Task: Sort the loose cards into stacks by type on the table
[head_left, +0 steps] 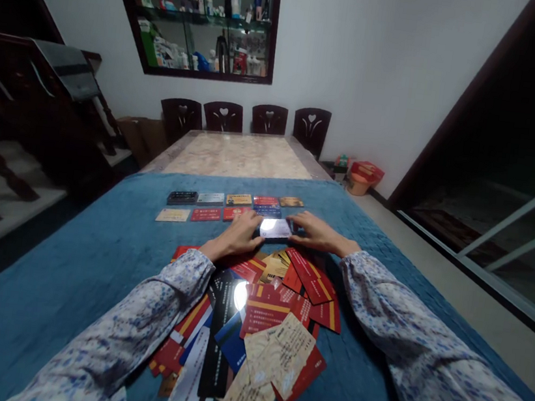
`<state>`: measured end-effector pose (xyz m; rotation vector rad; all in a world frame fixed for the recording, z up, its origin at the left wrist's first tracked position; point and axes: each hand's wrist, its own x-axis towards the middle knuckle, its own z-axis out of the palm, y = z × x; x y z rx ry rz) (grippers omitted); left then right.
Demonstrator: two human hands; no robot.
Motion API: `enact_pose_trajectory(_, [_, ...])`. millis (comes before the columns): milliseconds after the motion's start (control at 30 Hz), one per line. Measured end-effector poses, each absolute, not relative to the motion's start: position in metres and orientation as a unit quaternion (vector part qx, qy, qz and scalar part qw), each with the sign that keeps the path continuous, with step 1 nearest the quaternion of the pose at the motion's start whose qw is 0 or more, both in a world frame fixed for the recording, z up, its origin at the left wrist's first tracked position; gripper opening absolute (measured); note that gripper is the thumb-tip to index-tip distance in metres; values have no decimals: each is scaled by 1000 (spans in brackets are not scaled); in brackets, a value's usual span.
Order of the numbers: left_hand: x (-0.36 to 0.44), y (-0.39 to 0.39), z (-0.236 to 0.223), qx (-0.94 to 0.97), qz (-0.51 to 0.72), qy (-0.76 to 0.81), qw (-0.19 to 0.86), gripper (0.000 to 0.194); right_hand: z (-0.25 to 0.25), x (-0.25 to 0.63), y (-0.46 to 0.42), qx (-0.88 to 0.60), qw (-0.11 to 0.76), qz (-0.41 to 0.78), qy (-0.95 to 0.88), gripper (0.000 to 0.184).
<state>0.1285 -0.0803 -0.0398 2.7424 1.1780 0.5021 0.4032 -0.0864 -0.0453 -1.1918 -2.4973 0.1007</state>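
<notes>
A shiny pale card, perhaps a small stack, lies between my two hands just above or on the blue cloth, with glare on its far edge. My left hand grips its left end with thumb and fingers. At the right end, my right hand pinches it the same way. Beyond and to the left, cards sit in two rows, among them a black stack, a cream card and a red card. Below my wrists spreads a loose pile of red cards, with cream cards and a long black card.
Blue cloth covers the near part of the long table; its far part is a marbled top. Dark chairs line the far end. A red and orange bucket stands on the floor at right.
</notes>
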Motion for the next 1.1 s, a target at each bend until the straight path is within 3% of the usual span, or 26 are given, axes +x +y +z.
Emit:
enact_pose_trajectory(233, [103, -78, -34, 905, 173, 383, 67, 33, -41, 381, -74, -404, 177, 36, -897, 46])
enact_pose_trajectory(533, [77, -72, -24, 889, 141, 436, 27, 33, -22, 343, -64, -388, 133, 16, -912, 30])
enact_pose_trajectory(800, [50, -62, -21, 874, 131, 467, 9, 37, -18, 311, -46, -385, 129, 0, -914, 41])
enact_pose_trajectory(1100, [26, -52, -14, 865, 103, 492, -2, 44, -5, 279, -36, -393, 98, -4, -914, 27])
